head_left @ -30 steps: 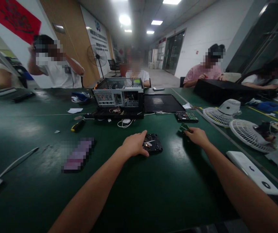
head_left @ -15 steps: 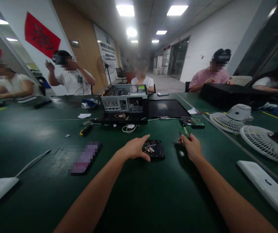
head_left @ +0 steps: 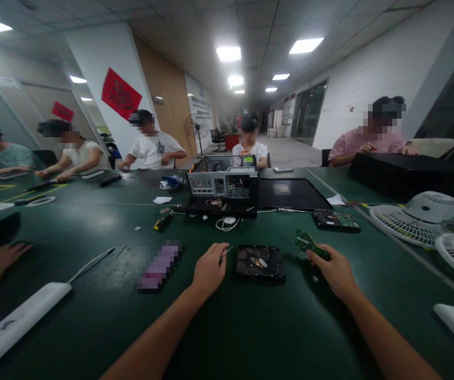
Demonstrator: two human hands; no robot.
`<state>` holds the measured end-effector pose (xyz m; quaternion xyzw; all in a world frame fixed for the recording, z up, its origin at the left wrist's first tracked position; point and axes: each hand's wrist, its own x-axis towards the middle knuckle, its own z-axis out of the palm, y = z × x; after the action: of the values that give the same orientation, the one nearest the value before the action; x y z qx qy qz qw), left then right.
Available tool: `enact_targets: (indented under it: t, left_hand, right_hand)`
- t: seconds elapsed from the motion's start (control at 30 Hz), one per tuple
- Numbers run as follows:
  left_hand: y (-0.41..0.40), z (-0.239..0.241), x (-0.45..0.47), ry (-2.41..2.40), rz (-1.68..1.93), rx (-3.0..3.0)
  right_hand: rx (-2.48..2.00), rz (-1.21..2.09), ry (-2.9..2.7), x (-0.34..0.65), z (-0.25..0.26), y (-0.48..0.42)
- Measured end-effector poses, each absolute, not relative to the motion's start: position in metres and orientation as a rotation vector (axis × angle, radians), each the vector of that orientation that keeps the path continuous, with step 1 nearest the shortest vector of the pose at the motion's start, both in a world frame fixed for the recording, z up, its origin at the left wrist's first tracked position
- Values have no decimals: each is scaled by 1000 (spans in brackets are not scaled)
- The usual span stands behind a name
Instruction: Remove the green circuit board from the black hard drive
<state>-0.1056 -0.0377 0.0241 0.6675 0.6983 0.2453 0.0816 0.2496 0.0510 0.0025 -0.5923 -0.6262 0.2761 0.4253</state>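
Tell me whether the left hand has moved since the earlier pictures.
Yes: the left hand has shifted left, judged against the case.

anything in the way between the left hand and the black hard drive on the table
Nothing visible blocks the gap between the left hand and the hard drive; green tabletop shows there. Only the thin piece in that hand's fingers pokes toward it. The circuit board is off on the drive's other side.
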Motion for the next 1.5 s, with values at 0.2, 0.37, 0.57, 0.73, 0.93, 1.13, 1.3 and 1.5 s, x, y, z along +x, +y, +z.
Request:
enact_targets:
  t: [0.2, 0.37, 0.57, 0.73, 0.93, 1.13, 1.3, 1.5]
  left_hand:
    - [-38, 20, -106, 2023, 712, 1928]
    - [-39, 20, -107, 1971, 733, 1883]
    - [-41, 26, -109, 1932, 668, 1872]
    - [-37, 21, -108, 1920, 667, 1908]
    - [-31, 7, -110, 1874, 744, 1974]
    - [-29, 3, -112, 1815, 778, 1994]
    - [-28, -1, -112, 1797, 813, 1984]
    - [-29, 2, -114, 1767, 812, 1967]
  right_hand:
    - [-1454, 718, -1611, 250, 1, 48]
    - [-1454, 695, -1635, 246, 6, 45]
    - [-1457, 782, -1680, 246, 10, 45]
    - [-1460, 808, -1668, 243, 13, 45]
    - [-1454, 895, -1610, 241, 15, 45]
    - [-1400, 899, -1556, 243, 11, 48]
    - [-1384, 958, -1509, 242, 7, 51]
    - [-1337, 1017, -1452, 241, 2, 56]
